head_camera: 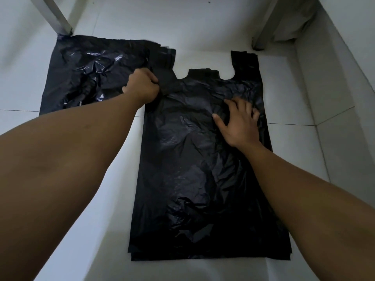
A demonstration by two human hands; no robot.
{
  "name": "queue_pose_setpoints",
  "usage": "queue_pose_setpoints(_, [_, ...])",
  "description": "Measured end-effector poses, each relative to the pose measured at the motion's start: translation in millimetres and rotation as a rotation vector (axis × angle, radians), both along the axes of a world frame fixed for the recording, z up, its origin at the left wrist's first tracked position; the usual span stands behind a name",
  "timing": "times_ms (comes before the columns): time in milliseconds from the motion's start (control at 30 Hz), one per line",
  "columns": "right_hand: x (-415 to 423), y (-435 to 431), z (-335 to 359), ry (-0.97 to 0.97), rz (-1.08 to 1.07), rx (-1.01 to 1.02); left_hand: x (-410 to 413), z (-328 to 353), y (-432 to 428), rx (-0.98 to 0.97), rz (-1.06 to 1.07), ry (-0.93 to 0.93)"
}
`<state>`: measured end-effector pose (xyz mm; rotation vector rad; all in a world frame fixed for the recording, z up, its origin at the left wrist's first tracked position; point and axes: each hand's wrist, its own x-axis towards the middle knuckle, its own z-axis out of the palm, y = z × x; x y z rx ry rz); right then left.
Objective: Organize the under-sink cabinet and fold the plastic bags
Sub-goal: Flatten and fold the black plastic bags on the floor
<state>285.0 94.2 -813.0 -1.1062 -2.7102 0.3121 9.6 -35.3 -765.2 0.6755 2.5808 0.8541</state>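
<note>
A black plastic bag with two handle straps lies flat on the white tiled floor, on top of a stack of the same bags. My left hand is closed around its left handle strap, which is folded down toward the bag's body. My right hand rests flat on the upper right of the bag with fingers spread. The right strap still points away from me. A second pile of crumpled black bags lies to the upper left, partly under my left hand.
A metal leg stands at the upper left corner of the crumpled pile. Another leg stands at the upper right. A white tiled wall runs along the right side.
</note>
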Motion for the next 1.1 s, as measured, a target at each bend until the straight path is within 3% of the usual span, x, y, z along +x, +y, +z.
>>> queue_pose_setpoints(133, [0,1,-3,0.012,-0.009,0.023,-10,0,9,-0.298,-0.214,0.188])
queue_pose_setpoints(400, [-2,2,-5,0.021,-0.016,0.061,-43,11,41,-0.503,-0.318,0.251])
queue_pose_setpoints(500, [-2,2,-5,0.021,-0.021,0.059,-50,10,50,-0.418,-0.147,0.246])
queue_pose_setpoints(600, [-2,1,-4,0.025,-0.023,0.060,-54,13,52,-0.161,0.164,0.263])
queue_pose_setpoints(733, [-2,1,-3,0.023,-0.027,0.057,-52,23,57,-0.042,0.254,0.227])
queue_pose_setpoints(800, [-2,1,-3,0.016,-0.027,0.052,-47,25,54,-0.036,0.121,0.280])
queue_pose_setpoints(967, [-1,0,-3,0.009,-0.025,0.055,-36,10,36,-0.199,-0.534,0.349])
queue_pose_setpoints(1100, [-2,0,-4,0.005,-0.028,0.061,-44,-5,45,-0.371,-0.550,0.422])
